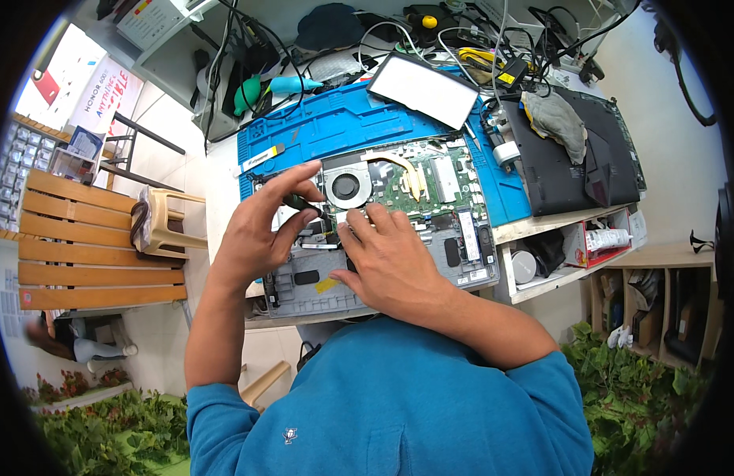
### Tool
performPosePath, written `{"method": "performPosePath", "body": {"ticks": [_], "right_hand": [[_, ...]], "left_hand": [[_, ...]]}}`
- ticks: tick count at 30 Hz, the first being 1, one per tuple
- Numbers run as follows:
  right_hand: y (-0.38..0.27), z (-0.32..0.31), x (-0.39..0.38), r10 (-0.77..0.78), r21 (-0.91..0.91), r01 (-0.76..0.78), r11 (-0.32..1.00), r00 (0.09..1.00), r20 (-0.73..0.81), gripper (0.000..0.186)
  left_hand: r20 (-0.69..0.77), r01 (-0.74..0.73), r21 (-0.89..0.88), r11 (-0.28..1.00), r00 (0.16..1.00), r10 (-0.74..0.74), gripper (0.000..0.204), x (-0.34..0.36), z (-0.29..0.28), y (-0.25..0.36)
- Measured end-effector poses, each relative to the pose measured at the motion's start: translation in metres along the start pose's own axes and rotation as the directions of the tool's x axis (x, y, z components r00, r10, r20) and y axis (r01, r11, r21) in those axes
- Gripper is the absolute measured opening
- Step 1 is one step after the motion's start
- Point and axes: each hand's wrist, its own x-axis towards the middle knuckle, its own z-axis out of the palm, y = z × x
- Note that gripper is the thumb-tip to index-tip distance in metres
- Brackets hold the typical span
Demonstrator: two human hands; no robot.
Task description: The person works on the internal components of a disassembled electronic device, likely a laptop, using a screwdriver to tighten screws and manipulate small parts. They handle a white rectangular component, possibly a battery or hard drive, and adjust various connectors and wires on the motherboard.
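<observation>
An opened laptop base (315,297) lies in front of me, its insides showing. It has a round cooling fan (347,187), a copper heat pipe (403,166) and a green circuit board (454,198). Between the thumb and fingers of my left hand (264,226) is a small screwdriver (297,203) with a dark green handle, pointing at the area just below the fan. My right hand (391,258) rests on the laptop with fingers spread, fingertips touching parts near the screwdriver's tip. What lies under that palm is hidden.
Under the laptop is a blue work mat (311,127), with a white-screened panel (424,89) at its back. A dark laptop (573,170) with a grey cloth (556,123) on it sits at right. Cables (494,55) clutter the back. An open drawer (541,285) juts out at right.
</observation>
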Motion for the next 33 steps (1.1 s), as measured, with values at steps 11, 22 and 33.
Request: {"method": "performPosePath", "body": {"ticks": [11, 22, 33], "right_hand": [[0.005, -0.003, 0.011, -0.044, 0.048, 0.044, 0.998, 0.999, -0.015, 0.037], [0.011, 0.023, 0.038, 0.067, 0.238, -0.016, 0.971, 0.975, -0.210, 0.014], [0.003, 0.028, 0.050, 0.073, 0.127, -0.051, 0.991, 0.982, -0.173, 0.013]], "left_hand": [[0.040, 0.104, -0.054, 0.993, 0.994, -0.102, 0.074, 0.012, 0.000, 0.014], [-0.030, 0.116, -0.015, 0.993, 0.993, -0.116, 0.076, 0.003, 0.000, 0.015], [-0.115, 0.054, 0.084, 0.995, 0.992, -0.044, 0.068, 0.000, 0.005, 0.005]]}}
